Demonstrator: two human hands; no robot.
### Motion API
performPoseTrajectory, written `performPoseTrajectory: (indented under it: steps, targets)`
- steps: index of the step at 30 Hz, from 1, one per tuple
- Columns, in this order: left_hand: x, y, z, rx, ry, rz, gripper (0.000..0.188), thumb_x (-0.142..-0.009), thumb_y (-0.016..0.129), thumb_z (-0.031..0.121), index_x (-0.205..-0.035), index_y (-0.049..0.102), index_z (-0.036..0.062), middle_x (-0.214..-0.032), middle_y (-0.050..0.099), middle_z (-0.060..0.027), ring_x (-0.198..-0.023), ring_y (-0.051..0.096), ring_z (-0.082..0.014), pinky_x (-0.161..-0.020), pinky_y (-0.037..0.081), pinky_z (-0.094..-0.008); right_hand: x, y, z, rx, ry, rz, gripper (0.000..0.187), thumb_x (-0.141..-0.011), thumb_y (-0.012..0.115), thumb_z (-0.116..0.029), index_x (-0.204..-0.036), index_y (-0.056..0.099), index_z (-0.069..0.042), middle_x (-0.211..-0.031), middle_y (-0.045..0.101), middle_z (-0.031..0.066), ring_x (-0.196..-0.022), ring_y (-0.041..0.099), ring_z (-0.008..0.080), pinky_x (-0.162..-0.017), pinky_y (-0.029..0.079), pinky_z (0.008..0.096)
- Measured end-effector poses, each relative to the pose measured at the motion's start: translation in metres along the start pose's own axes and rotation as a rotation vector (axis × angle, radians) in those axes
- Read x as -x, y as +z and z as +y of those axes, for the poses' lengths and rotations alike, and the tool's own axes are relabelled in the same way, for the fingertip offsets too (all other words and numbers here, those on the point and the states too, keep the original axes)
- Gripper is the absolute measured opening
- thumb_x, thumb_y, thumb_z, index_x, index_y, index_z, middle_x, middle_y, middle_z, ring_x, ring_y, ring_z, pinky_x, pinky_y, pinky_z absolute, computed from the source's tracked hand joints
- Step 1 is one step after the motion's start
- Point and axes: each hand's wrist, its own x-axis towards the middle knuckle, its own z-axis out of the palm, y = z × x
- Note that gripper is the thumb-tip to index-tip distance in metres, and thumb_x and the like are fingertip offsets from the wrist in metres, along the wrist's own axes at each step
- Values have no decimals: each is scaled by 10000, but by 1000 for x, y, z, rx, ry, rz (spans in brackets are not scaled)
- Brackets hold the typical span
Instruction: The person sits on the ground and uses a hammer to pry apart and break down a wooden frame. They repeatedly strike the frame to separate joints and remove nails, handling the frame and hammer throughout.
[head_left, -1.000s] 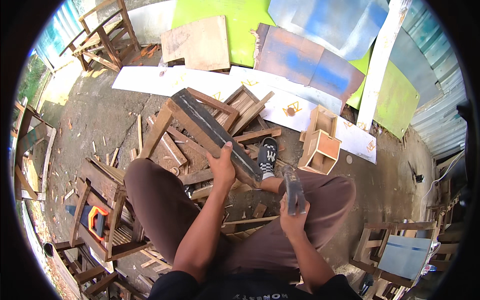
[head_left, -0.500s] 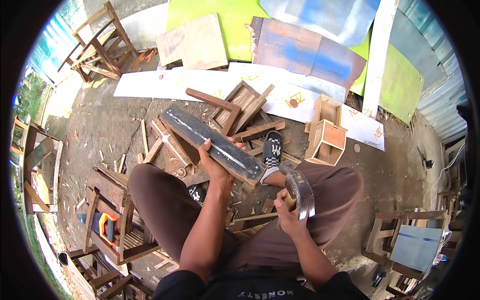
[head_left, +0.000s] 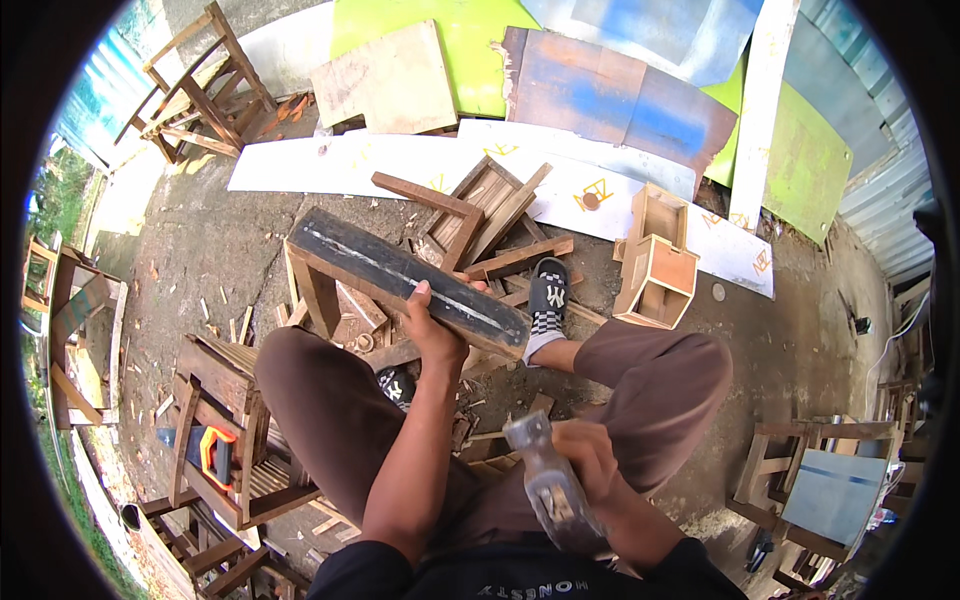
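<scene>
My left hand (head_left: 437,335) is closed round a wooden frame (head_left: 370,260), its thumb on the dark-painted top board and its fingers over the far edge. A pale streak runs along that board, and a leg-like piece of wood (head_left: 314,292) hangs below its left end. In my right hand (head_left: 590,455), the fingers are wrapped round a hammer (head_left: 552,488), which is held up close to my body, its metal head apart from the frame. Most of the hammer's handle is hidden behind its head and my hand.
Wood pieces and a slatted box (head_left: 483,200) lie beyond the frame. A small light-wood cabinet (head_left: 655,270) stands right of my foot (head_left: 548,295). At left, an orange-handled saw (head_left: 217,457) rests on a wooden stool (head_left: 205,390). White panels (head_left: 330,165) lie farther off.
The hammer has come back from above my right thigh toward my body, its head turned. The frame has swung slightly left at its far end, showing more of its underside.
</scene>
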Motion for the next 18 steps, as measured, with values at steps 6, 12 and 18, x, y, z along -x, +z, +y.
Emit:
performPoseTrajectory:
  steps: [6,12,18]
  targets:
    - [-3,7,1,-152,316,61,488,-948,606,296,-1254,480,-63,-1000,651,-240,-864,745,-400,-825,639,-553,-12,16,51,259,386,-29,203,-874,694,-36,-1066,654,17,-1009,625,165,-673,656,361,-560,540,415]
    - [-1,-5,-2,-37,213,8,443,-963,608,294,-1200,488,-60,-984,655,-259,-829,752,-416,-784,640,-574,-3,10,13,107,160,148,130,-968,665,-89,-1044,698,11,-935,732,139,-734,722,333,-582,547,409]
    - [-1,10,-5,-124,218,206,378,-994,576,217,-1238,453,-45,-943,667,-245,-811,757,-402,-735,657,-535,-22,23,56,303,356,16,203,-845,720,19,-1022,652,-54,-923,645,173,-664,669,365,-508,513,459]
